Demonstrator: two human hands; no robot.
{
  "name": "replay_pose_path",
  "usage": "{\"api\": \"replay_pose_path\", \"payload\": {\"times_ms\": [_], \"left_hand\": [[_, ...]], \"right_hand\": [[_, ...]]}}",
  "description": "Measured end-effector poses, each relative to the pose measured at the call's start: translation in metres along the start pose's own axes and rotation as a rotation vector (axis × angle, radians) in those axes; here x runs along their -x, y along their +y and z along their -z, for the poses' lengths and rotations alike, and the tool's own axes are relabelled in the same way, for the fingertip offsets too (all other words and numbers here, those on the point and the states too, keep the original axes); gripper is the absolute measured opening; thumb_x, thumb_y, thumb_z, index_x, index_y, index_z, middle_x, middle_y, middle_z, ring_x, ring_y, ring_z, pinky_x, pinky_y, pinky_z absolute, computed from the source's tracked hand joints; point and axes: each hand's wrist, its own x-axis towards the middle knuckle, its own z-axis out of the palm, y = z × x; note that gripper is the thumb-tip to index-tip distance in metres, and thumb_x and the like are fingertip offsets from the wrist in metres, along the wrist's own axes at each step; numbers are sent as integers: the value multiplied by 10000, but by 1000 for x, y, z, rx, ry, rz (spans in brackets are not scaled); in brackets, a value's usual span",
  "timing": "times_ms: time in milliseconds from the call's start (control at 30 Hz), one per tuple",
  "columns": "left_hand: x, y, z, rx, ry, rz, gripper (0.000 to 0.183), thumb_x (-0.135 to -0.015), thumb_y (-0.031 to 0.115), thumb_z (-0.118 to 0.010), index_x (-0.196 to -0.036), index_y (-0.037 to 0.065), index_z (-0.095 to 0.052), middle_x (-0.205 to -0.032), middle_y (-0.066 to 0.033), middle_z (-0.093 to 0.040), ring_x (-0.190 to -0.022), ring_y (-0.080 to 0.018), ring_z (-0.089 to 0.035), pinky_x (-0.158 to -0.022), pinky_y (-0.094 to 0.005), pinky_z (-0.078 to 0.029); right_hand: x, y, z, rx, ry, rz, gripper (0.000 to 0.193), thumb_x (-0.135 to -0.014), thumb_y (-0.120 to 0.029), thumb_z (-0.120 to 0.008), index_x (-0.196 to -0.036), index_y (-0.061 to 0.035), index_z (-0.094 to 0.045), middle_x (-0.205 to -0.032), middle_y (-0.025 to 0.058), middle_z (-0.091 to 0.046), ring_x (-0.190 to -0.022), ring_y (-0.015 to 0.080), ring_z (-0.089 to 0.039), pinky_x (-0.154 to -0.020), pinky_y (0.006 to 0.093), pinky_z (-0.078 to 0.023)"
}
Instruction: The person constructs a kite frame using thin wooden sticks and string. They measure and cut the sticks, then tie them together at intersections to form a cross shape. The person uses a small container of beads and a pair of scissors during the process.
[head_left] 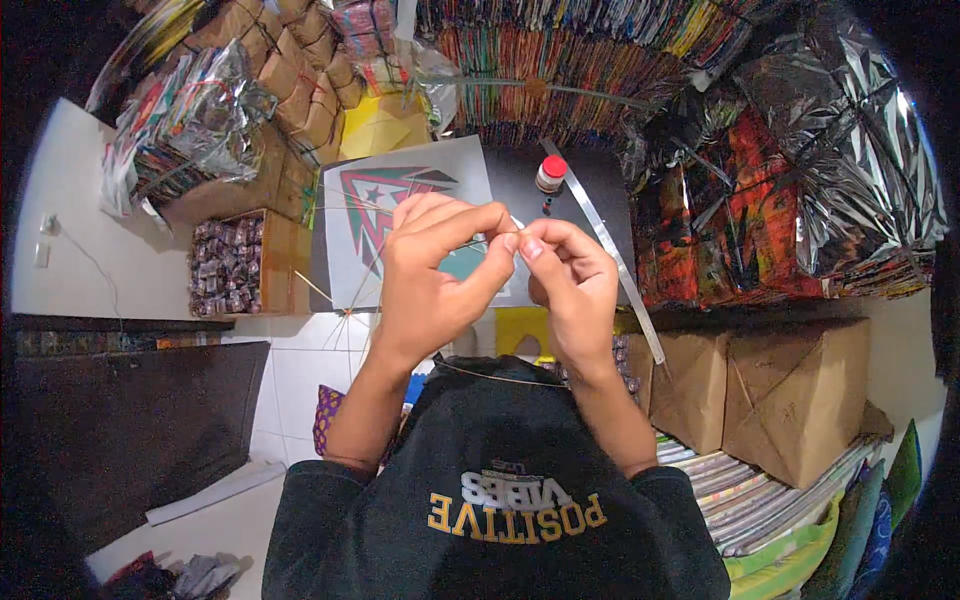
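Note:
Over the dark table (520, 180), my left hand (440, 265) and my right hand (570, 290) meet fingertip to fingertip. Both are closed in a pinch on a small, thin pale piece (517, 223); most of it is hidden by the fingers. Under and behind my left hand lies a white sheet (455, 165) with a red, black and green angular star design. Several thin sticks cross at its left side, joined near a knot (347, 312). A thin curved stick (500, 374) spans the front of my black shirt.
A small red-capped bottle (551, 173) stands beyond my right hand, beside a long metal ruler (605, 240). Stacked bundles (540, 85) line the back. Dark plastic-wrapped piles (720, 210) and brown boxes (790, 390) are on the right. At left sits a box of small packets (228, 265).

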Motion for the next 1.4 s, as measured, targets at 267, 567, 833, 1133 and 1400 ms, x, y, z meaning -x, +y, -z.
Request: {"api": "replay_pose_path", "payload": {"times_ms": [267, 567, 833, 1133, 1400], "left_hand": [[2, -1, 0, -43, 26, -29, 116, -796, 107, -777, -901, 73, -742, -807, -23, -724, -797, -214, -649, -873, -392, -421], [2, 0, -3, -60, 1, -85, 110, -788, 102, -782, -890, 86, -745, -807, -7, -730, -794, -186, -641, -911, -373, -393], [1, -2, -1, 51, -41, -44, 106, -778, 110, -798, -876, 90, -764, -798, -9, -738, -762, -167, -631, -874, -363, -418], [-3, 0, 5, 197, -101, 22, 190, -764, 103, -799, -953, 109, -813, -846, -19, -770, -761, -152, -651, -836, -337, -449], [-11, -8, 10, 152, -203, -101, 238, -740, 41, -826, -978, 62, -823, -874, -62, -788, -788, -185, -659, -795, -337, -480]], "right_hand": [[2, 3, -4, 36, 12, 82, 133, -1002, -50, -668, -1098, 40, -687, -1016, 33, -695, -885, 35, -605, -739, 184, -478], [2, 6, -2, -64, 42, -9, 118, -1012, -136, -662, -1052, -25, -669, -825, -59, -613, -638, -11, -466, -532, 186, -348], [-1, 3, 8, -41, -53, -1, 126, -980, -158, -668, -991, -33, -660, -770, -85, -552, -614, -20, -401, -519, 191, -294], [-6, -3, 16, -25, -146, -56, 135, -972, -161, -679, -957, -28, -659, -741, -109, -518, -612, -29, -369, -523, 184, -257], [-9, -7, 17, -7, -144, -116, 128, -973, -155, -682, -969, -27, -674, -711, -116, -510, -581, -38, -361, -493, 179, -237]]}}
